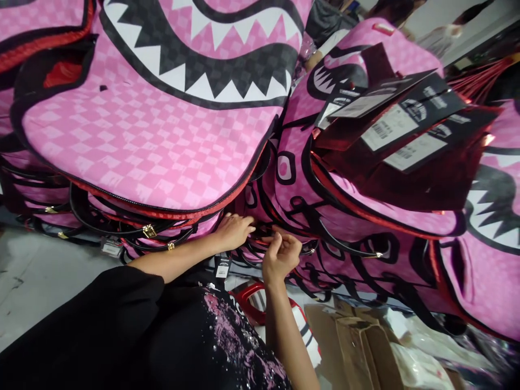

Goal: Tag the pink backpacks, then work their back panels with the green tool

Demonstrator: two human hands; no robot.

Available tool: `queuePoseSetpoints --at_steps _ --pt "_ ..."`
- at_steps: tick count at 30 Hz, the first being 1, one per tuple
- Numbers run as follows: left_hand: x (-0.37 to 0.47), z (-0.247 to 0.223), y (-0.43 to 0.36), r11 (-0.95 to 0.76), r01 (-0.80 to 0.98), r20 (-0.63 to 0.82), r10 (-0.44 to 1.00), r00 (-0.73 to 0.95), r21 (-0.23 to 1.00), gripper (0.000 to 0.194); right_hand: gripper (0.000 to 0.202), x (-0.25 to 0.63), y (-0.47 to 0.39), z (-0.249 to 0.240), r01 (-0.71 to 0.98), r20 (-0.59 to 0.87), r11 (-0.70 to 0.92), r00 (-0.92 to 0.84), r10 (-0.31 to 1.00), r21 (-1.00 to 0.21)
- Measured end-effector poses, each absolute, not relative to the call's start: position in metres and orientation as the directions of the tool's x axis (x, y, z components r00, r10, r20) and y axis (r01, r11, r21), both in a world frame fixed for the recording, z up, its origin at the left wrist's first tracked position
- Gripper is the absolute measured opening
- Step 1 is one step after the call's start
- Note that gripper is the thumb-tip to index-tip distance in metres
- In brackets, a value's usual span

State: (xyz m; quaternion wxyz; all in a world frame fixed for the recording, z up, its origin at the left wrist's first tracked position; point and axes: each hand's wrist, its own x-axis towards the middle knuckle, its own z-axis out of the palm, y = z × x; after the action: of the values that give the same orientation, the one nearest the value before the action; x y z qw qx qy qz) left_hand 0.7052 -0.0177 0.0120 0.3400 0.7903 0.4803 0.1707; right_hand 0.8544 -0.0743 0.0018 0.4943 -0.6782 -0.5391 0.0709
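Side by side, my two hands are at the dark gap between stacked pink backpacks. My left hand (235,232) is closed, its fingers pressed together at the black edging of a bag there. Curled with thumb against fingers, my right hand (282,254) is closed just to the right. What either hand pinches is too dark and small to make out. Above my left arm lies a large pink checkered backpack (154,157) with a shark-teeth print and a red-lined zip. A black tag (222,266) with a white label hangs below my left hand.
On the right, another pink backpack (298,187) carries dark red pouches (365,162) with black labelled tags (410,116). Cardboard boxes (357,346) and plastic-wrapped goods (422,363) stand lower right. A red and white item (254,300) lies below my hands. Another person (441,40) is at the back.
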Motion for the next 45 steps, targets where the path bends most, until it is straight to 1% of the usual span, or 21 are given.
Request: queuePoseSetpoints --at_steps 2,5,7,9,12,15,17,18,20,21,24,26,27,31,33,35,37,39,42,44,45 --pt "0.698 0.012 -0.022 -0.365 0.636 -0.036 0.850 0.526 0.680 0.032 0.016 0.852 -0.072 0.002 0.653 0.456 0.138 0.346 0.820 -0.744" --pt "0.692 0.010 -0.025 -0.478 0.607 -0.005 0.783 0.622 0.635 0.047 0.012 0.849 -0.067 0.005 0.635 0.477 0.234 0.241 0.845 -0.737" --pt "0.691 0.007 -0.026 -0.513 0.597 0.008 0.762 0.647 0.617 0.049 0.011 0.849 -0.063 0.007 0.618 0.469 0.260 0.202 0.860 -0.742" --pt "0.690 0.004 -0.029 -0.486 0.567 0.014 0.767 0.641 0.665 0.050 0.011 0.852 -0.062 0.008 0.613 0.448 0.244 0.202 0.871 -0.751" --pt "0.687 -0.001 -0.033 -0.387 0.423 0.023 0.760 0.650 0.819 0.058 0.013 0.860 -0.061 0.006 0.675 0.439 0.181 0.231 0.868 -0.715" --pt "0.683 -0.005 -0.038 -0.236 0.282 0.035 0.820 0.571 0.930 0.047 0.017 0.864 -0.061 0.003 0.734 0.434 0.175 0.178 0.883 -0.656" --pt "0.682 -0.005 -0.040 -0.170 0.220 0.055 0.892 0.449 0.961 0.033 0.019 0.865 -0.059 0.004 0.747 0.426 0.205 0.113 0.898 -0.632" --pt "0.682 -0.005 -0.040 -0.167 0.197 0.077 0.915 0.397 0.966 0.025 0.020 0.865 -0.058 0.005 0.753 0.421 0.222 0.080 0.903 -0.619" --pt "0.683 -0.006 -0.041 -0.227 0.169 0.155 0.922 0.355 0.959 0.011 0.021 0.866 -0.055 0.008 0.762 0.411 0.255 0.016 0.912 -0.595" --pt "0.683 -0.006 -0.040 -0.272 0.154 0.201 0.910 0.363 0.950 0.009 0.022 0.867 -0.053 0.010 0.764 0.405 0.269 -0.012 0.914 -0.586" --pt "0.687 -0.010 -0.039 -0.402 0.110 0.331 0.857 0.394 0.909 0.015 0.024 0.871 -0.048 0.013 0.770 0.387 0.302 -0.078 0.919 -0.562" --pt "0.689 -0.011 -0.038 -0.470 0.131 0.399 0.842 0.364 0.873 0.016 0.024 0.874 -0.045 0.014 0.771 0.380 0.321 -0.111 0.918 -0.550" --pt "0.691 -0.011 -0.038 -0.498 0.175 0.426 0.843 0.330 0.849 0.016 0.024 0.875 -0.044 0.014 0.772 0.378 0.329 -0.124 0.918 -0.545" --pt "0.693 -0.006 -0.037 -0.535 0.443 0.503 0.841 0.198 0.720 0.017 0.024 0.876 -0.041 0.014 0.771 0.373 0.358 -0.168 0.912 -0.527" --pt "0.693 -0.003 -0.036 -0.536 0.513 0.499 0.838 0.222 0.671 0.019 0.026 0.876 -0.041 0.015 0.769 0.367 0.370 -0.189 0.911 -0.522" --pt "0.693 -0.001 -0.036 -0.555 0.524 0.470 0.830 0.300 0.646 0.020 0.028 0.876 -0.043 0.016 0.766 0.356 0.379 -0.209 0.911 -0.519" --pt "0.693 0.000 -0.036 -0.585 0.524 0.457 0.811 0.366 0.618 0.021 0.030 0.875 -0.046 0.018 0.754 0.335 0.374 -0.215 0.917 -0.539" --pt "0.694 0.001 -0.036 -0.608 0.545 0.483 0.792 0.373 0.577 0.020 0.030 0.874 -0.049 0.021 0.718 0.270 0.314 -0.180 0.946 -0.621" --pt "0.696 0.002 -0.033 -0.631 0.556 0.536 0.768 0.351 0.541 0.019 0.026 0.873 -0.051 0.027 0.574 0.066 0.070 -0.029 0.997 -0.816" --pt "0.699 0.001 -0.030 -0.671 0.441 0.538 0.741 0.402 0.595 0.019 0.024 0.873 -0.050 0.031 0.428 -0.049 -0.071 0.062 0.997 -0.901" --pt "0.701 -0.001 -0.029 -0.664 0.348 0.520 0.741 0.425 0.661 0.019 0.024 0.873 -0.049 0.033 0.367 -0.083 -0.109 0.086 0.993 -0.924"
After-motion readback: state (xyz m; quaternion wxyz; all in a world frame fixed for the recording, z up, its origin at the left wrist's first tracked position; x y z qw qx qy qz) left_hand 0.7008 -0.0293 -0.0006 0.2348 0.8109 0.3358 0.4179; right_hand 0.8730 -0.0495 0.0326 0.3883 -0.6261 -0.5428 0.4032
